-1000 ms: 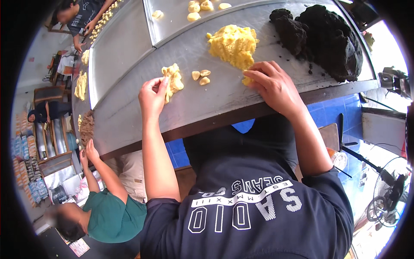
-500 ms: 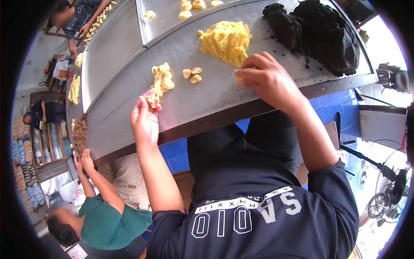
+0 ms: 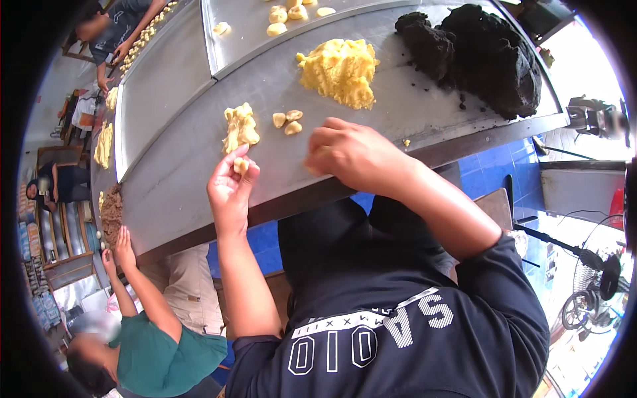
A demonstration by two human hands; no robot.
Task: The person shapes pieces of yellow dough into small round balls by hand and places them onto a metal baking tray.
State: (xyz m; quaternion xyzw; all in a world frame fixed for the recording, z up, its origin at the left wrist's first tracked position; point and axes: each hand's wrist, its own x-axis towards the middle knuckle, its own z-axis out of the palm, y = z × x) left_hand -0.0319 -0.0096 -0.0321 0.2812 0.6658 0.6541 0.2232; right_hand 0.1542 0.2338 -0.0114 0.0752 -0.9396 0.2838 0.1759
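Observation:
My left hand (image 3: 229,193) is closed in a pinch on a small piece of pale dough (image 3: 240,166), just in front of a soft lump of pale dough (image 3: 240,129) on the metal table. To its right, my right hand (image 3: 352,156) hovers over the near part of the table, fingers curled together. A hint of yellow shows at its fingertips, a small piece mostly hidden by them. Beyond the hands lie a few small dough pieces (image 3: 279,120) and a crumbly yellow mound (image 3: 340,71).
A large black mass (image 3: 491,63) fills the table's far right. Metal trays (image 3: 166,73) stand along the back, one with several pale balls (image 3: 277,29). At the left, a co-worker in green (image 3: 162,355) has hands by a brown mound (image 3: 112,211); another person (image 3: 126,30) works farther back.
My right hand has moved left and nearer, away from the yellow mound, with the small yellow piece. My left hand has come away from the pale lump, a piece of dough in its fingers.

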